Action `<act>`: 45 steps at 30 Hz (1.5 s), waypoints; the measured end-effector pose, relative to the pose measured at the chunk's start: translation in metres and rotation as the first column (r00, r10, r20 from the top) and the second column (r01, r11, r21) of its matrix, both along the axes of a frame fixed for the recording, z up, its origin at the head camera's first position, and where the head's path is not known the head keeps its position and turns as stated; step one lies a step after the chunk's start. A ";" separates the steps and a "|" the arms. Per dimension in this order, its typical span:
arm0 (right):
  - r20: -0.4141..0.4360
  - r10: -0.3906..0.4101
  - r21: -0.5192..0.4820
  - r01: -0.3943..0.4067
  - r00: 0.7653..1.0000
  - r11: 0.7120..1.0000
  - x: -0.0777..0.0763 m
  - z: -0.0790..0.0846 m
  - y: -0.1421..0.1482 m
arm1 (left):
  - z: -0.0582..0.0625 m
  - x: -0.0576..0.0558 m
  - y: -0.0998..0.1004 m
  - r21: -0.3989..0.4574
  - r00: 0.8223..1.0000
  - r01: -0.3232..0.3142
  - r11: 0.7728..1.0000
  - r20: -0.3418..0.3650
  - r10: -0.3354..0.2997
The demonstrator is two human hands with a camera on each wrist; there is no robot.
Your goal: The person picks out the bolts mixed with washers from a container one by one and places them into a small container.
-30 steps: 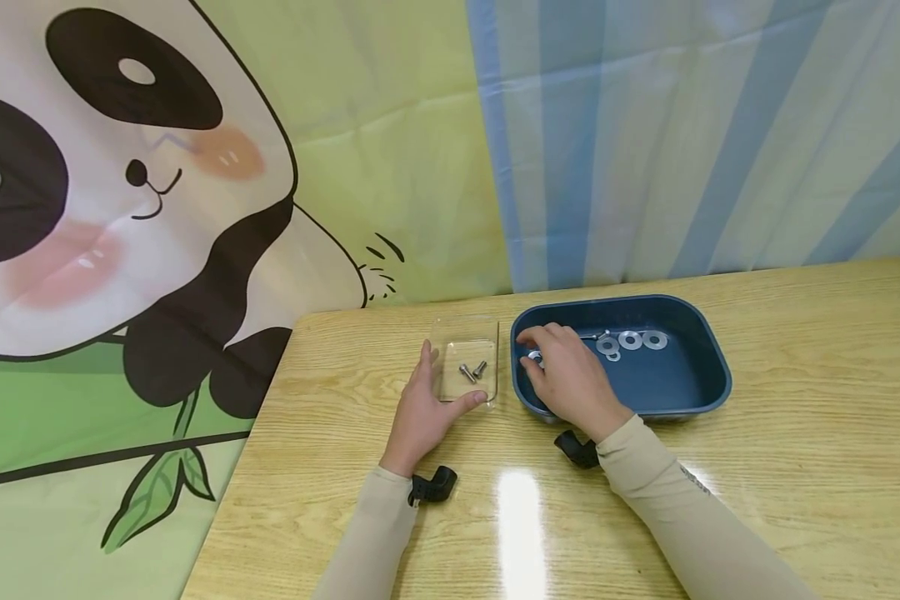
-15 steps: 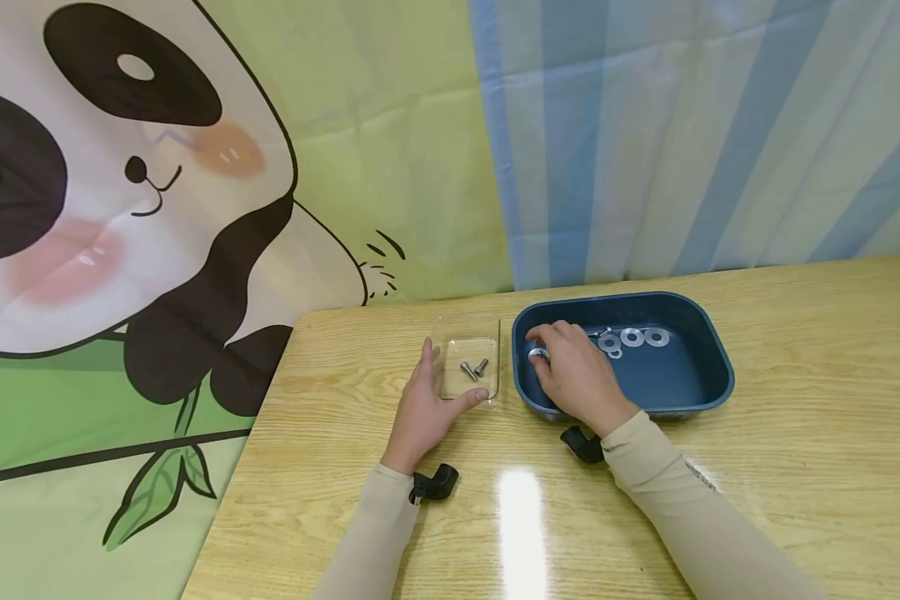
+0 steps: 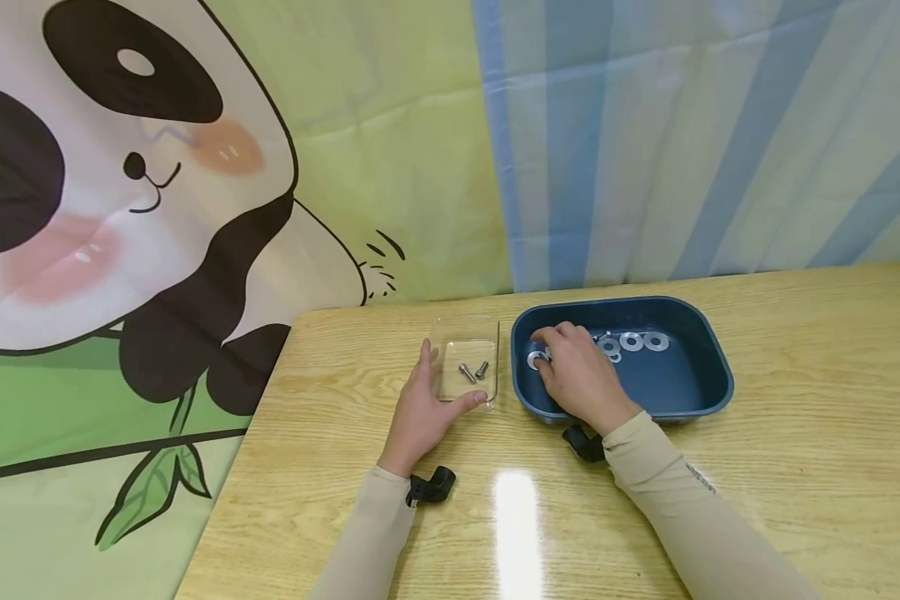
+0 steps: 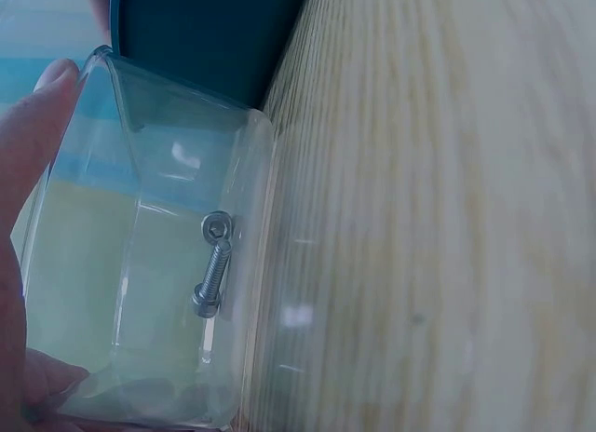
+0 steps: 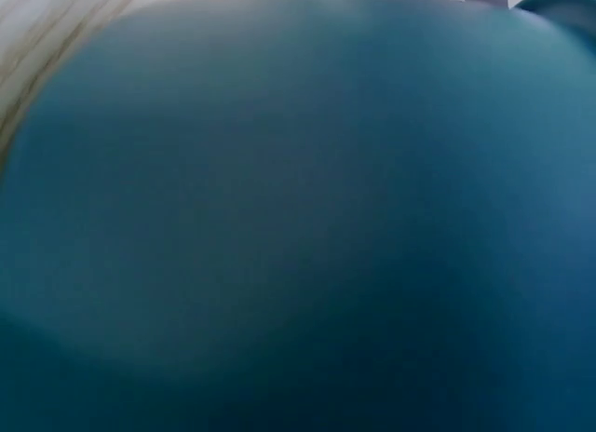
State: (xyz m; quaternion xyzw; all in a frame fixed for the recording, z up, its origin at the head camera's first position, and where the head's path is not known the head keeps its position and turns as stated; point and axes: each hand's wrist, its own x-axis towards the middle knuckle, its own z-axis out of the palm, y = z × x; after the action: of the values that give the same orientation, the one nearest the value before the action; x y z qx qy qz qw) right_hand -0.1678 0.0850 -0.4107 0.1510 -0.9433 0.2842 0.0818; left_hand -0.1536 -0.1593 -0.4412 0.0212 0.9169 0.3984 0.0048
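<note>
A clear plastic box (image 3: 487,343) stands on the table with two socket-head bolts (image 3: 467,372) in it. My left hand (image 3: 425,417) holds this box, thumb on its near rim and fingers along its left side; the left wrist view shows the thumb (image 4: 51,97) against a corner. Inside the blue tray (image 3: 682,387) my right hand (image 3: 581,375) reaches down with bent fingers at the left end. A flat washer (image 3: 536,360) lies by its thumb. Whether the fingertips pinch anything is hidden. Blue tray wall (image 5: 298,190) fills the right wrist view.
Several more washers (image 3: 656,341) and a bolt (image 3: 603,336) lie along the far side of the tray. The tray stands just right of the clear box. Behind the wooden table (image 3: 817,375) hangs a printed curtain (image 3: 420,167).
My right hand has shifted slightly right within the tray, and its fingers have moved about the washers there. A washer beside the thumb shows more plainly. My left hand and the box stay put.
</note>
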 end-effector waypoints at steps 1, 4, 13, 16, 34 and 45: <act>0.001 -0.001 0.006 0.001 1.000 1.000 0.000 0.000 0.000 | 0.000 0.000 0.000 0.000 1.000 0.002 1.000 -0.001 -0.002; 0.008 0.004 0.026 -0.004 1.000 1.000 0.000 -0.001 0.001 | 0.000 0.000 0.000 0.000 1.000 0.006 1.000 0.001 -0.006; 0.048 0.013 0.068 -0.016 0.999 0.998 -0.001 -0.002 0.003 | -0.001 0.000 0.001 0.005 1.000 -0.005 1.000 0.007 0.005; 0.057 0.017 0.077 -0.022 0.998 0.997 -0.002 -0.002 0.003 | -0.001 0.000 0.001 0.001 1.000 -0.009 1.000 0.006 0.009; 0.119 0.043 0.135 -0.059 0.992 0.989 -0.007 -0.005 0.003 | 0.000 0.000 0.000 -0.008 1.000 -0.011 1.000 -0.011 0.011; 0.150 0.055 0.139 -0.076 0.987 0.987 -0.008 -0.007 0.005 | -0.003 -0.001 0.000 0.004 1.000 0.007 1.000 -0.012 -0.007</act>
State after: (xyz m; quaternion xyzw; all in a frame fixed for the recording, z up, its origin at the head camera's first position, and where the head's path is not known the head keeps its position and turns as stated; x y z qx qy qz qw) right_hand -0.1761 0.0905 -0.4175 0.1663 -0.9594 0.2278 -0.0079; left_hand -0.1548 -0.1593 -0.4440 0.0271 0.9160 0.4002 0.0005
